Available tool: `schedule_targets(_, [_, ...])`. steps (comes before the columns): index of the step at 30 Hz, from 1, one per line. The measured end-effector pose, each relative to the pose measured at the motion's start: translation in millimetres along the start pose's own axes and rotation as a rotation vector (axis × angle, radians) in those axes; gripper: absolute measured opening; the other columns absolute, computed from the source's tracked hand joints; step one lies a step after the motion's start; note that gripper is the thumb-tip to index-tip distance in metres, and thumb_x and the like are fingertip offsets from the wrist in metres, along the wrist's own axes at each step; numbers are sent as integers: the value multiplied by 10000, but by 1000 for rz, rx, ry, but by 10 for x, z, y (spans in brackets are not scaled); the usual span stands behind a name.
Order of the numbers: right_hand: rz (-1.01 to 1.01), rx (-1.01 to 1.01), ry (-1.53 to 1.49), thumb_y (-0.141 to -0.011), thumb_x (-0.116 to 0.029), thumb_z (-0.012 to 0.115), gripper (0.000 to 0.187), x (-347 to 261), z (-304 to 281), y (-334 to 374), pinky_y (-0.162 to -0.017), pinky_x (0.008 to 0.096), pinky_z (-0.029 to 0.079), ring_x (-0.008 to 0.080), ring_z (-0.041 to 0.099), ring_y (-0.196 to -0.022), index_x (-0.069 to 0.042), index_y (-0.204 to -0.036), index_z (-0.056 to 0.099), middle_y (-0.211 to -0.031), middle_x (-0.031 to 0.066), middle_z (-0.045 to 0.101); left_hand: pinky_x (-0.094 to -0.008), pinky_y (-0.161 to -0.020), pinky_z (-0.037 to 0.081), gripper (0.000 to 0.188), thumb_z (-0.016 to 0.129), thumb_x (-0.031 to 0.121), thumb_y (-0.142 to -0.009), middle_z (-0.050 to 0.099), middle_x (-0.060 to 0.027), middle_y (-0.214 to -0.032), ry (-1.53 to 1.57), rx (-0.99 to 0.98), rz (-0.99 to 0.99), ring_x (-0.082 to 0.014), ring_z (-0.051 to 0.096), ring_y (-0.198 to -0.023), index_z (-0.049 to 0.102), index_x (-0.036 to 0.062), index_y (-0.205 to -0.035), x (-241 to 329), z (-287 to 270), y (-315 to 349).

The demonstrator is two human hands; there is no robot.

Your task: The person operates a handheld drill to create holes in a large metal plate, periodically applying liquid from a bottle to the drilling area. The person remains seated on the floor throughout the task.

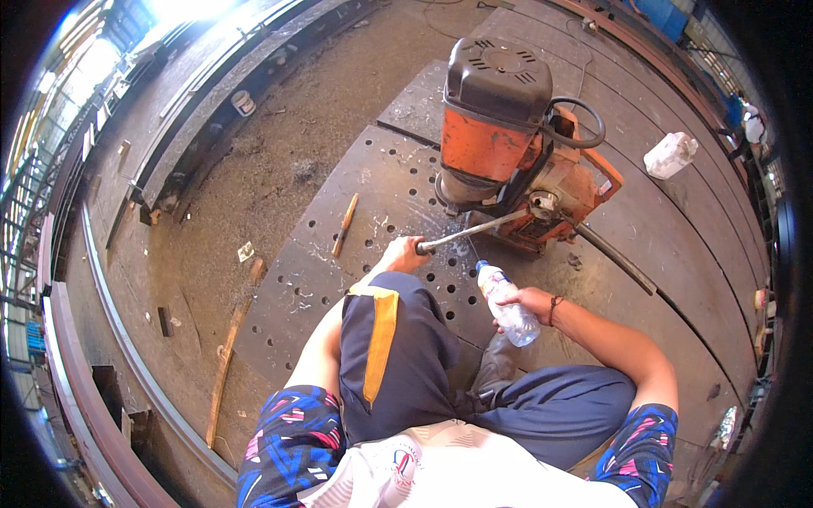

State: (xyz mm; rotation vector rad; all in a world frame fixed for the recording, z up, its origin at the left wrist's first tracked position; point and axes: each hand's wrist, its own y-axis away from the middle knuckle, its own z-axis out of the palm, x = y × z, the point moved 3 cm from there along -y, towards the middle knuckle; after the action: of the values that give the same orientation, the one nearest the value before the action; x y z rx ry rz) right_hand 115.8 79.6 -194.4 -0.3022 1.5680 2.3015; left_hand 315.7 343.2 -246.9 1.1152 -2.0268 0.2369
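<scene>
Left hand (405,252): fingers curled tight around the end of a grey metal feed handle (470,231); the grip end is swallowed by the fist.
Feed handle: a slim bare rod, running up and right from the left fingers to the side of the drill.
Right hand (529,301): fingers wrapped around a clear plastic water bottle (506,303), held tilted with its blue cap end pointing up and left, toward the spot under the drill.
Bottle: clear and crumpled; the lower half sticks out past the fingers, toward the person's knee.
Magnetic drill (508,135): orange body with a black motor cap, standing on the steel plate (356,195) just beyond both sets of fingers; a black cable loops at its right side.
Steel plate: dark, rusty, with rows of round holes near the left fingers and pale smears around the drill base.
Hard to make out: the cutter under the drill is hidden by the body and shadow; a thin stream seems to leave the bottle, but it is too faint to tell.
Cut off: the person's torso at the lower edge; the left forearm lies partly behind the raised knee.
</scene>
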Motion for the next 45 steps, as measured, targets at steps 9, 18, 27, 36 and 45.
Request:
schedule_targets(9, [-9,-10,-40,-927,-157,645,356,-38,88,71,-780,471,599,341,716,-856,39,-1196,520,-968,211,691,-466,-775,514,346,680,315,-798,692,-209,-903,-26,-15,-3,-381,678,-865,679,57,-1029,-2,3,-9])
schedule_targets(18, [-15,16,-62,-928,-158,647,346,-36,104,51,-773,466,605,330,718,-851,31,-1194,532,-959,203,692,-461,-769,514,340,685,311,-799,690,-203,-893,-28,-21,-2,-369,676,-838,672,46,-1011,-14,17,-23])
schedule_targets(27, [-35,65,144,-882,-182,699,387,-120,64,-2,-750,460,597,322,725,-822,33,-1178,570,-966,202,708,-448,-819,558,319,723,303,-754,724,-169,-928,-416,-46,-89,-354,702,-883,731,133,-1023,174,-683,107])
schedule_targets(36, [-206,376,182,-781,-267,798,384,-237,96,-1099,-766,399,555,229,693,-855,7,-1032,699,-992,124,718,-459,-720,545,269,744,373,-775,706,-156,-796,-910,171,151,-347,696,-794,719,123,-871,1887,-2234,653])
schedule_targets(45, [-321,549,367,-683,-399,789,575,-306,392,-1487,-937,408,489,279,630,-1101,-52,-1135,711,-1191,166,671,-464,-697,528,325,749,351,-761,700,-186,-815,-526,30,27,-378,688,-797,685,64,-901,593,-1357,246])
